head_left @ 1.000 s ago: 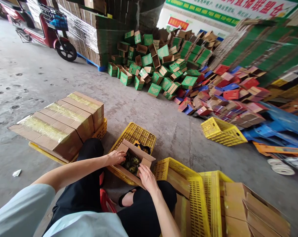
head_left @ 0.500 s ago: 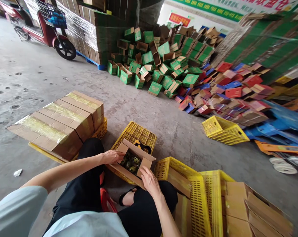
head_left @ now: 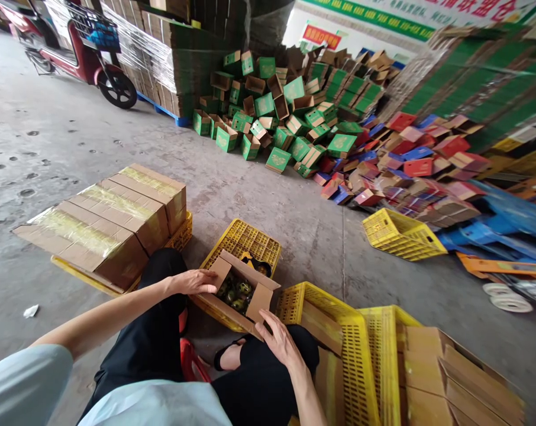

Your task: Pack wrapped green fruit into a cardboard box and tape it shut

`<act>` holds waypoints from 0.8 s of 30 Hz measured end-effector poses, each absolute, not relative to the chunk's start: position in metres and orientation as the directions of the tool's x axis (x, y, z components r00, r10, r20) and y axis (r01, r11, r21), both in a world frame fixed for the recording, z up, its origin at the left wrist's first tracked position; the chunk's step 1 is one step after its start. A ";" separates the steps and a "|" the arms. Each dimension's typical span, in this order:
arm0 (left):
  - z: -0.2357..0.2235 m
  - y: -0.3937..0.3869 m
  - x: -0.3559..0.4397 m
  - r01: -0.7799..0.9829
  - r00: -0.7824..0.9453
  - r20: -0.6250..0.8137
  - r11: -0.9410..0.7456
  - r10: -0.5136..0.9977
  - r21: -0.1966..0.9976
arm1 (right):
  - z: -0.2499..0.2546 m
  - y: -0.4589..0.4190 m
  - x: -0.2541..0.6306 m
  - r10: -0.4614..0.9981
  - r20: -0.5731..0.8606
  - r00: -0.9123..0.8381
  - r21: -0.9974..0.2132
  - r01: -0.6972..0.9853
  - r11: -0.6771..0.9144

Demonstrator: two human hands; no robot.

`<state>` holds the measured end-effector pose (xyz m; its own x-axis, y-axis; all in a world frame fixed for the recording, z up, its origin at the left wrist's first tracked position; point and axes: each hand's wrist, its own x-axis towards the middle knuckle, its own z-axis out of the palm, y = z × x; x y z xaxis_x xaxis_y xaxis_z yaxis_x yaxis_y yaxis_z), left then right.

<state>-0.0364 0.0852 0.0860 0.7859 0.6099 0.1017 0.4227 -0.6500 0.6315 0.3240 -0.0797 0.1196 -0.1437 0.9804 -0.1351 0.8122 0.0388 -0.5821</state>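
An open cardboard box [head_left: 262,296] rests on an upturned yellow crate [head_left: 223,239] between my knees, its flaps partly raised. Inside lie several round, dark green things [head_left: 236,293] that look like fruit in shiny wrapping. My left hand [head_left: 197,281] is at the box's left flap, fingers stretched out together. By the right-hand corner of the box is my right hand [head_left: 279,338], its fingers spread and holding nothing. Behind the box a yellow-and-black tape dispenser [head_left: 261,267] lies on the crate, partly hidden by the raised flap.
Taped cartons [head_left: 112,210] sit on a crate at my left. Yellow crates [head_left: 361,355] with cartons stand at my right. Farther off are heaped green boxes [head_left: 277,160], red and blue boxes [head_left: 419,167], a yellow crate [head_left: 401,234] and a red scooter [head_left: 79,56].
My left hand has drawn back a little to the left from the box. My right hand has shifted right and down, off the right flap, with its fingers spreading.
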 end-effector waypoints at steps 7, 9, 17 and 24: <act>0.083 0.088 -0.053 0.356 0.869 0.006 -0.632 0.495 0.688 | 0.111 -0.089 0.329 0.962 -0.221 -0.163 -0.558 0.830 0.013; 0.080 0.088 -0.053 0.379 0.872 -0.030 -0.635 0.489 0.674 | 0.110 -0.089 0.328 0.954 -0.248 -0.165 -0.547 0.837 0.002; 0.069 0.089 -0.052 0.398 0.865 -0.067 -0.599 0.498 0.695 | 0.103 -0.090 0.328 0.973 -0.157 -0.167 -0.597 0.801 0.041; 0.056 0.085 -0.053 0.419 0.783 0.011 -0.541 0.622 0.729 | 0.094 -0.085 0.331 0.993 -0.100 -0.068 -0.633 0.774 -0.010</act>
<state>-0.0527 0.0852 0.0562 0.7832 0.6217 0.0108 0.4193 -0.5408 0.7292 0.3306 -0.0849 0.0942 -0.0683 0.9927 -0.0997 0.7741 -0.0103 -0.6330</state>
